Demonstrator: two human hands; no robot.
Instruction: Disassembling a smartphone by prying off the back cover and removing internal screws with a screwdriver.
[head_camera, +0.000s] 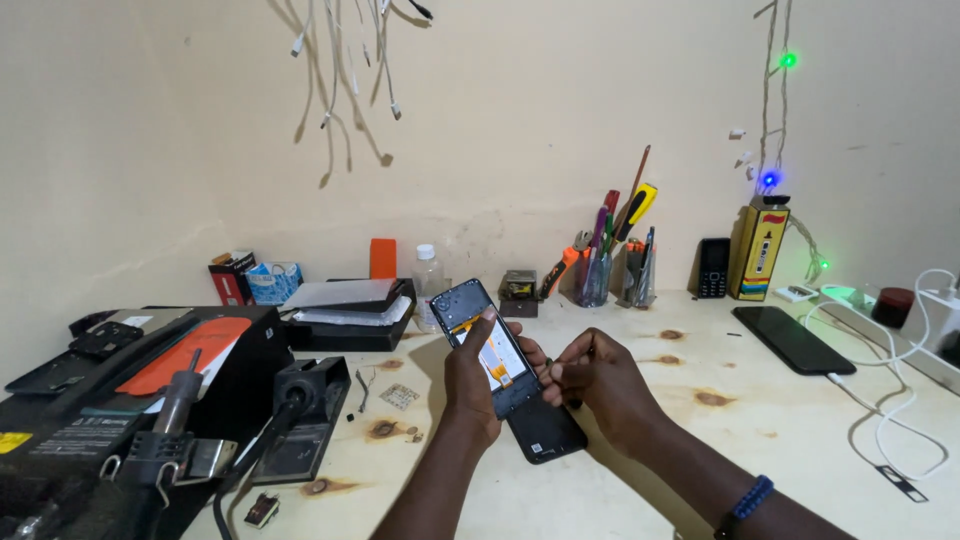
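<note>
An opened black smartphone (462, 305) with its back off shows orange and white inner parts. My left hand (470, 380) grips it from the left, thumb pressed on the inside. My right hand (592, 378) pinches at the phone's right edge with fingertips; whether a small part sits between them I cannot tell. The phone is held tilted above the wooden table (620, 470), with a second black slab (545, 435), perhaps its cover, just below it.
A black soldering station (150, 400) with holders stands at the left. Boxes, a bottle (427, 270) and stacked devices line the back. Tool cups (610, 270) sit at the back middle. Another phone (792, 340) on a white cable lies right, near a power strip.
</note>
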